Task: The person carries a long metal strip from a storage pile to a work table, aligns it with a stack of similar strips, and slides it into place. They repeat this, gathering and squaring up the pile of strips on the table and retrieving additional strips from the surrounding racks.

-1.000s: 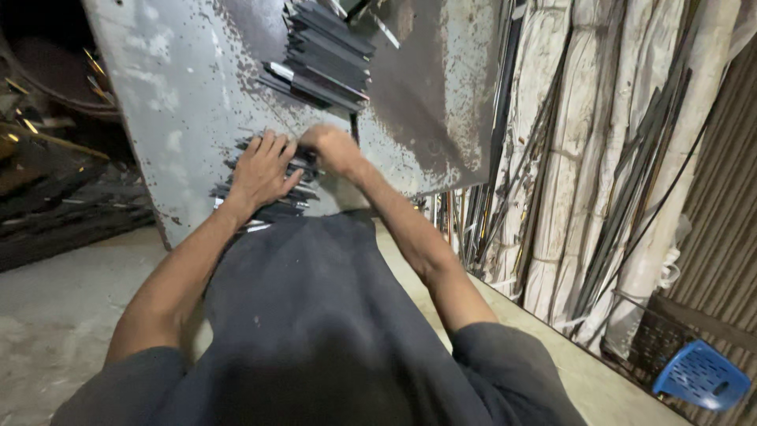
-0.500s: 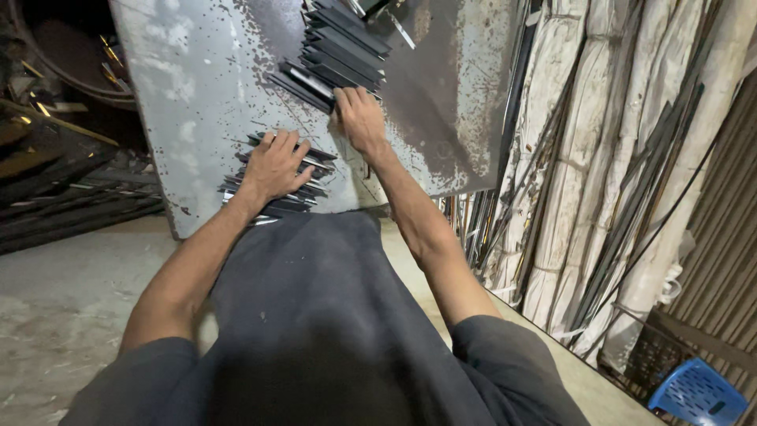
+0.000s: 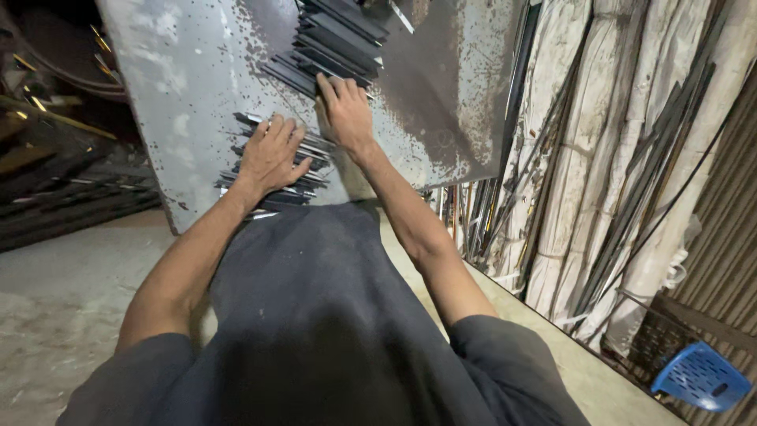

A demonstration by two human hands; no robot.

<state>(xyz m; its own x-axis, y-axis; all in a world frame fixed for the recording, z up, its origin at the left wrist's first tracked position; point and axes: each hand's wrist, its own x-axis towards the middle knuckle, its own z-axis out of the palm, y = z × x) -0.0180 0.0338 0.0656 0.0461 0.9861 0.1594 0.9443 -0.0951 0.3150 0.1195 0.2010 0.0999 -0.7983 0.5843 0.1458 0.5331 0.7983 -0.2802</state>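
Note:
A worn grey metal plate [image 3: 189,79] serves as the work surface in front of me. On it lies a near heap of short dark flat metal strips [image 3: 303,175]. My left hand [image 3: 270,154] rests flat on that heap, fingers spread. Farther back lies a second stack of dark flat strips [image 3: 335,35]. My right hand [image 3: 344,110] reaches to this stack's near edge, its fingertips touching the closest strips. Whether it grips one I cannot tell. My dark grey shirt fills the lower part of the view.
Long bundles wrapped in pale sacking [image 3: 583,181] and thin metal rods [image 3: 489,213] lean along the right. A blue plastic stool [image 3: 702,377] sits at the lower right. Dark rods and scrap [image 3: 63,189] lie at the left on the concrete floor [image 3: 55,300].
My right hand has moved away from the near heap, up to the far stack of strips. My left hand has stayed on the near heap.

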